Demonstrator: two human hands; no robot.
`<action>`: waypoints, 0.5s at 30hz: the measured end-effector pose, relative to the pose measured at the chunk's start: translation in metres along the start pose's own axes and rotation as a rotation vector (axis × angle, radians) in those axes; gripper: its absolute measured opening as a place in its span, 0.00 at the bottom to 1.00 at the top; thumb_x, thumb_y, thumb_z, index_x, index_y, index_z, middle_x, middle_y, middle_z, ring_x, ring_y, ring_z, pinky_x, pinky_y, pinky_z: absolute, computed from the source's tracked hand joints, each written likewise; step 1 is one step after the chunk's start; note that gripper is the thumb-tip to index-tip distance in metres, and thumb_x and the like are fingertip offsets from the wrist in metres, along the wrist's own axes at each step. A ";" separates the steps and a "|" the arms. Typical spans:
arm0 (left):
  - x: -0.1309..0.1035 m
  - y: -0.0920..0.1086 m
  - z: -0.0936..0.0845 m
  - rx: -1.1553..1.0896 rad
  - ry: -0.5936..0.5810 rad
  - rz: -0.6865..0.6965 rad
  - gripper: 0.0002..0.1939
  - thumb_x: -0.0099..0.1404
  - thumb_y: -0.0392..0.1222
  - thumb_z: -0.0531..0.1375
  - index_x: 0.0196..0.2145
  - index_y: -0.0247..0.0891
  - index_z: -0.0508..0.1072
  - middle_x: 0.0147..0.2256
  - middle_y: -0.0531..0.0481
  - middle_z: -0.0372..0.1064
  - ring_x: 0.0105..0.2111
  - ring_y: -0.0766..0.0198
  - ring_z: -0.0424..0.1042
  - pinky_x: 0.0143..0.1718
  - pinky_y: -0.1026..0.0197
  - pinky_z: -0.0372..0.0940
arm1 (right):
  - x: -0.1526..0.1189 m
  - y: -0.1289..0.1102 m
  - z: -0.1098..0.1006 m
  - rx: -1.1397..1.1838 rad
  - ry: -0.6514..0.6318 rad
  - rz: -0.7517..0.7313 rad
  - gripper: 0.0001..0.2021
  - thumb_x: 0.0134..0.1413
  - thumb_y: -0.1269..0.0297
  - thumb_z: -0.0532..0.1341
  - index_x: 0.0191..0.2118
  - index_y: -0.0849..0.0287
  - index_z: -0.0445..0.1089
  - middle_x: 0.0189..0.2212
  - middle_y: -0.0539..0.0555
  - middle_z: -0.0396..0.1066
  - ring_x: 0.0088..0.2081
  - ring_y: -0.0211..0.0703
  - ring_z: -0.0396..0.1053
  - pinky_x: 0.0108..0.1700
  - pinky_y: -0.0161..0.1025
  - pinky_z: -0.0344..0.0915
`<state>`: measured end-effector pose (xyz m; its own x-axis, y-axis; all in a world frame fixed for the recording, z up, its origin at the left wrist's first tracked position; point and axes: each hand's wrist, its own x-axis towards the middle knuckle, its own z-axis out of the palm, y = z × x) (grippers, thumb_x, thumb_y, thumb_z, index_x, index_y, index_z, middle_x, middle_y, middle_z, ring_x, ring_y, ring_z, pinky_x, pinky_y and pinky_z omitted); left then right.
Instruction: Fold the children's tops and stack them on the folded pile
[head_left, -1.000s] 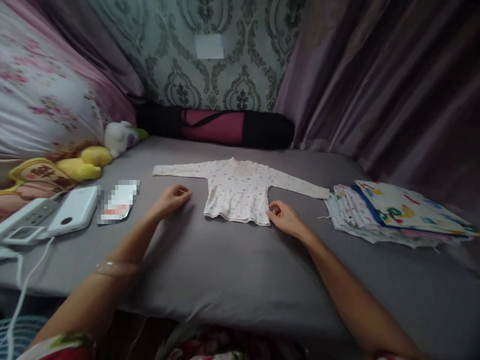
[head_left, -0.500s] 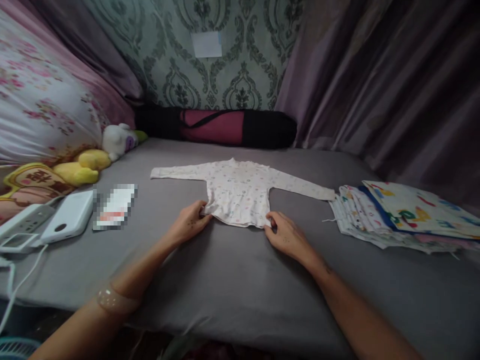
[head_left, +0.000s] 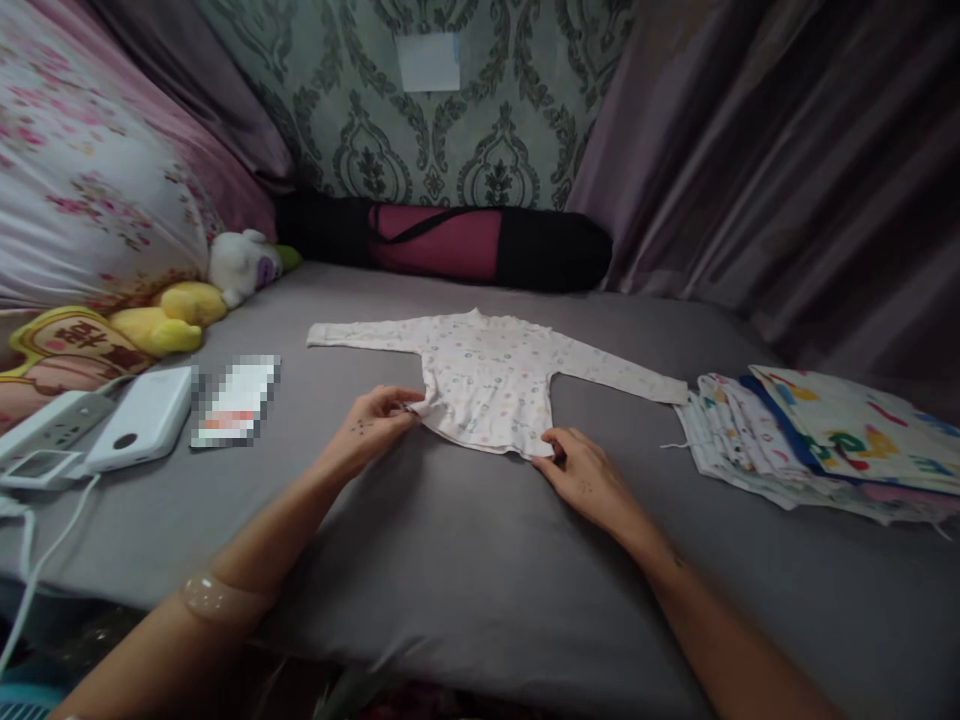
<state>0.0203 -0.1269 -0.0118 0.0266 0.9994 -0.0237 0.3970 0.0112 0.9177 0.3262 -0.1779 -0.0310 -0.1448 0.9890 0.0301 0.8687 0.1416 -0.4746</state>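
A small white long-sleeved shirt with a tiny coloured print lies spread on the grey bed sheet, both sleeves stretched out sideways and its hem towards me. My left hand pinches the left corner of the hem between thumb and fingers. At the right corner, my right hand grips the hem in the same way. The cuff of the right sleeve reaches the edge of a stack of folded cloths.
To the left lie a white power bank, a power strip with cables, and a blurred packet. Plush toys sit beside a floral pillow. A black and maroon roll bag lies along the wall.
The view has shifted slightly, so everything sits a little differently in the frame. Both hands stay at the hem corners; the left corner looks pulled slightly outward.
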 end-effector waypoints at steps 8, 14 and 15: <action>-0.008 -0.022 -0.007 0.329 0.104 0.431 0.13 0.64 0.48 0.57 0.36 0.37 0.76 0.43 0.45 0.70 0.30 0.67 0.71 0.33 0.63 0.68 | 0.002 0.009 -0.006 0.134 -0.046 0.014 0.12 0.60 0.63 0.56 0.45 0.58 0.72 0.36 0.54 0.72 0.38 0.43 0.69 0.41 0.39 0.63; -0.004 -0.043 -0.026 0.443 -0.047 0.511 0.14 0.70 0.46 0.50 0.44 0.41 0.72 0.41 0.47 0.74 0.35 0.64 0.75 0.41 0.62 0.69 | 0.001 0.016 -0.011 0.142 -0.031 -0.058 0.15 0.62 0.64 0.53 0.50 0.56 0.71 0.37 0.54 0.70 0.38 0.43 0.69 0.43 0.39 0.64; -0.004 -0.045 -0.030 0.485 -0.047 0.538 0.13 0.70 0.46 0.50 0.44 0.41 0.72 0.41 0.47 0.74 0.38 0.62 0.75 0.43 0.61 0.68 | 0.000 0.017 -0.013 0.134 -0.041 -0.076 0.14 0.63 0.64 0.52 0.50 0.56 0.71 0.37 0.54 0.70 0.38 0.43 0.69 0.44 0.39 0.64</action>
<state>-0.0252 -0.1300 -0.0411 0.3679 0.8599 0.3540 0.6800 -0.5084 0.5283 0.3468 -0.1748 -0.0277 -0.2294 0.9727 0.0364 0.7841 0.2068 -0.5851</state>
